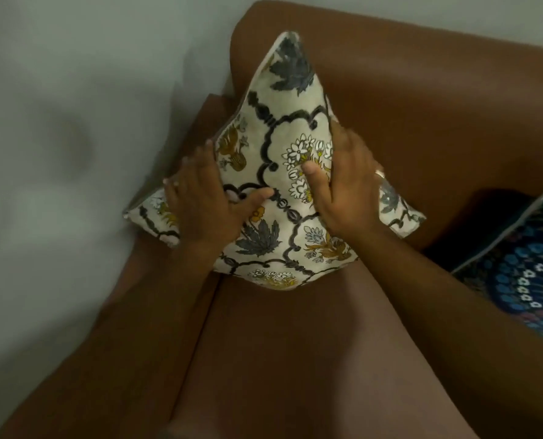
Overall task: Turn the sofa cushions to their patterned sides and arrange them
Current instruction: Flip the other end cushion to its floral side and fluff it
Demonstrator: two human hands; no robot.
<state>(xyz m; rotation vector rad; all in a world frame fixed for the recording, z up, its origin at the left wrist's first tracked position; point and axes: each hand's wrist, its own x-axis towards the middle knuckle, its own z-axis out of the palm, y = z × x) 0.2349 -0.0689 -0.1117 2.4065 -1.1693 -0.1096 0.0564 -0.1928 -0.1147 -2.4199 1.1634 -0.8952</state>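
cream floral cushion point(282, 172) stands on one corner in the sofa point(295, 359) corner, diamond orientation, patterned face toward the camera, top tip leaning on the brown backrest point(422, 99) next to the armrest point(156, 312). left hand point(206, 204) lies flat on the cushion's left side, fingers point(197, 156) spread and wrapping over the left edge, thumb pressed on the front face; not a closed grip, more a flat press. right hand point(349, 185) is on the right side, fingers curled round the right edge toward the back, thumb on the flower print, so it has hold of that edge. both hands touch the cushion. second cushion point(529, 274), dark blue with a round white-flower pattern, lies on the seat at the right edge, patterned side up, apart from the first. pale wall point(73, 122) behind the sofa. frame is motion-blurred.
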